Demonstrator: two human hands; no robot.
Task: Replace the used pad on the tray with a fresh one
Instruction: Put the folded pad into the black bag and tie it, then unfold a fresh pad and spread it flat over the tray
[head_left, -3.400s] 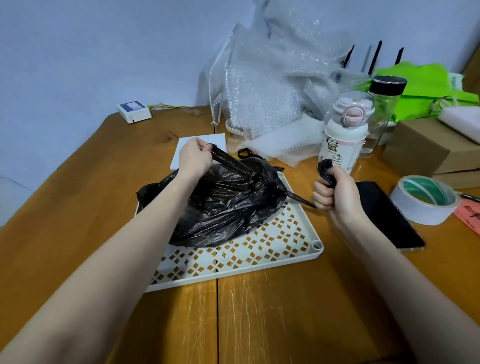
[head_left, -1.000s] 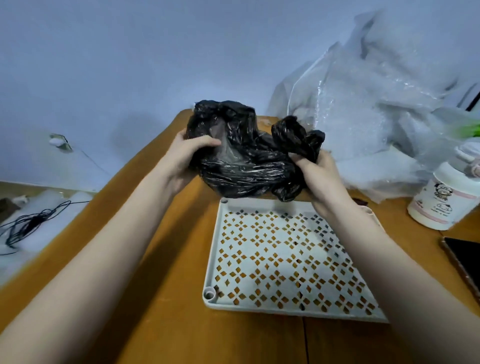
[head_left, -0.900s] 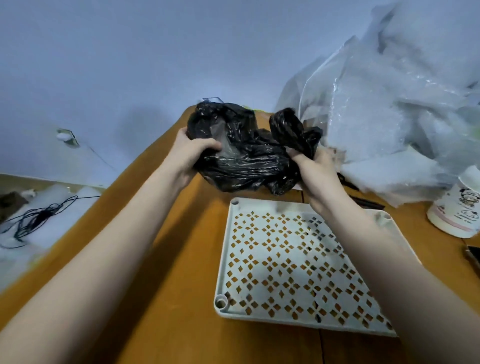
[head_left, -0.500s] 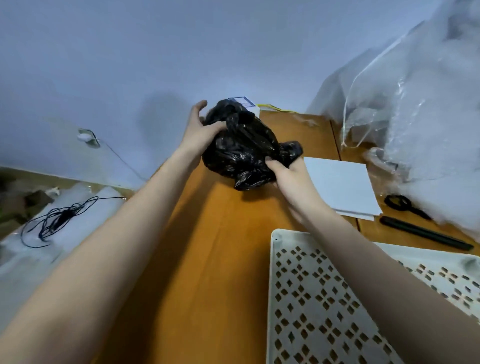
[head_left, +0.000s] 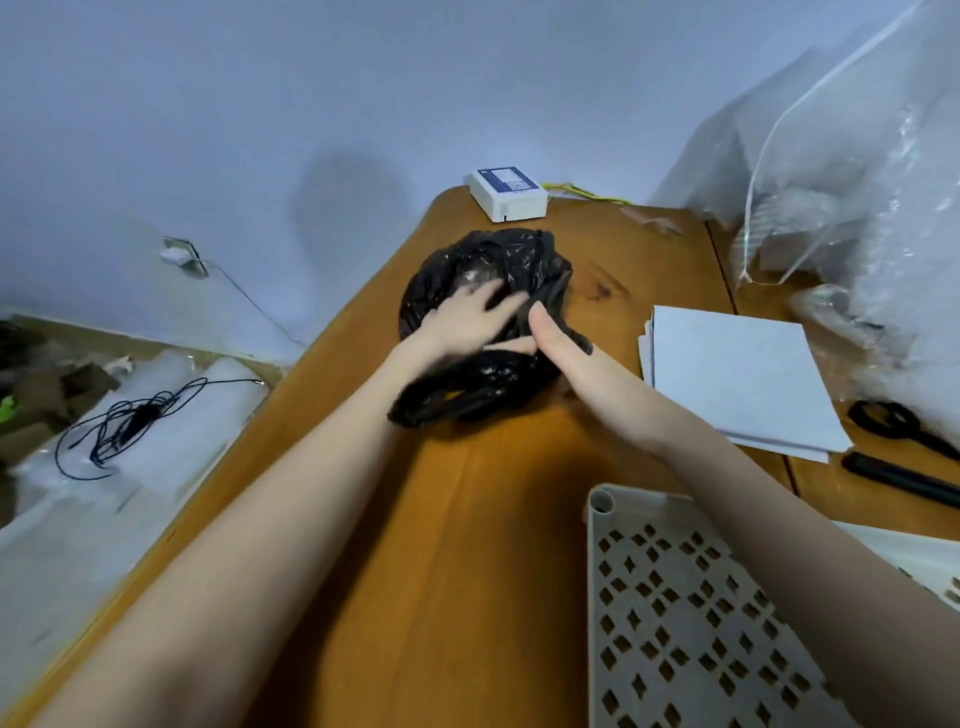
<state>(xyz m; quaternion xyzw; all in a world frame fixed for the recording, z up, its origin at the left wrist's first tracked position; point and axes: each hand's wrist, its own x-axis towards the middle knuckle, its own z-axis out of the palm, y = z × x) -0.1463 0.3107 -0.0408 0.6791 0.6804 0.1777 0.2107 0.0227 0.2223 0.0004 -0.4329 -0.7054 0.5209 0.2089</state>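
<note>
A crumpled black plastic bag (head_left: 498, 260) lies on the wooden table (head_left: 467, 571) near its far left edge. My left hand (head_left: 462, 325) rests on top of it with fingers spread, slightly blurred. My right hand (head_left: 566, 358) presses against the bag's right side, thumb straight up, with a strip of bag lying across it. The pale perforated tray (head_left: 602, 506) sits bare at the lower right, under my right forearm. A folded white pad (head_left: 737, 374) lies flat to the right of the bag.
A small white box (head_left: 506, 195) stands at the table's far corner. Bubble wrap (head_left: 857, 182) is piled at the right, with black scissors (head_left: 893, 423) and a black stick (head_left: 904, 480) in front of it. The table edge drops off left; a black cable (head_left: 124, 421) lies on the floor.
The black bag went from the tray, up in both hands, leftward and down onto the table's far left. My hands have loosened from gripping it to resting on it.
</note>
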